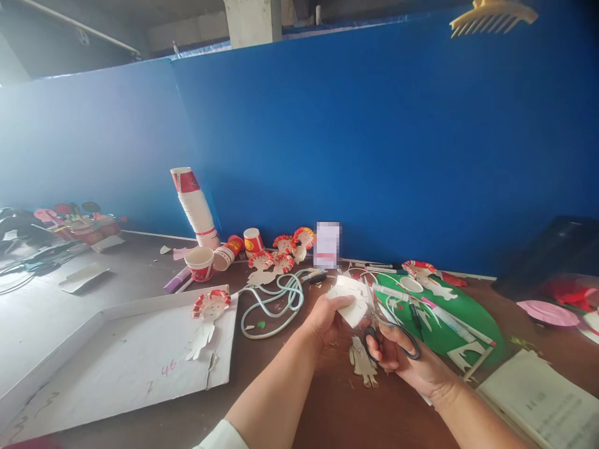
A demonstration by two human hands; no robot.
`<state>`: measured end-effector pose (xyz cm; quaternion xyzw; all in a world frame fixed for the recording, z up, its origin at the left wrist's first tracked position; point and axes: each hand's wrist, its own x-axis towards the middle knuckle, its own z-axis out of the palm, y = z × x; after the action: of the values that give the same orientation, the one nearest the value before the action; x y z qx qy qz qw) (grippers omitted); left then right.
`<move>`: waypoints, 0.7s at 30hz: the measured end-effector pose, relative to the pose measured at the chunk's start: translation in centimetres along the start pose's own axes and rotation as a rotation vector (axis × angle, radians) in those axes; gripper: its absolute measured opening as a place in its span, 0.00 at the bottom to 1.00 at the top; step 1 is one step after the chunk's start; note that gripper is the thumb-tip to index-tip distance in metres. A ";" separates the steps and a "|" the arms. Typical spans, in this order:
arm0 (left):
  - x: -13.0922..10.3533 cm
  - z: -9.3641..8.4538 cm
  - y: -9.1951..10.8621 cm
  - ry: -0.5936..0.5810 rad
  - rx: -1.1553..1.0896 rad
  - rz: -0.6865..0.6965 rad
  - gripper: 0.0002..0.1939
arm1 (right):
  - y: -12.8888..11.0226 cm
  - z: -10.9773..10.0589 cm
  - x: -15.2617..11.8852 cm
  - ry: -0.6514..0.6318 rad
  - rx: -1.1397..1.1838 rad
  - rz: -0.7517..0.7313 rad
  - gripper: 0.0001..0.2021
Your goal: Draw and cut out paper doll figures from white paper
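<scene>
My left hand [328,319] pinches a piece of white paper [352,299] between thumb and fingers. In my right hand [397,350] is a pair of dark-handled scissors [412,342], with fingers through the loops. The blades meet the right edge of the paper, partly hidden by it. Just below my hands a cut-out paper figure [362,363] lies on the brown table. To the right, a green round sheet [482,312] bears markers [452,319], white paper strips and scraps.
A white box lid [121,349] with a red-fringed paper figure [210,305] lies left. Behind it stand a tall stack of paper cups [196,212] and several loose cups. A coiled pale cable [255,330] lies mid-table; an open notebook [538,399] is front right.
</scene>
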<state>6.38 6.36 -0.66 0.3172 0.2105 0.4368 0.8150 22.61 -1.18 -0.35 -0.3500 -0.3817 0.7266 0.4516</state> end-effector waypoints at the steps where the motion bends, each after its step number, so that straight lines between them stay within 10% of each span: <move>1: 0.1 -0.1 0.0 -0.004 -0.005 0.003 0.17 | 0.0 0.0 0.0 -0.008 0.003 -0.002 0.11; 21: -0.5 0.7 -0.1 0.103 0.239 -0.057 0.20 | -0.3 0.6 0.4 0.131 -0.333 -0.106 0.14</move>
<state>6.58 5.63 -0.16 0.3833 0.3115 0.4010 0.7715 22.08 -0.90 0.10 -0.4457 -0.4845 0.6041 0.4490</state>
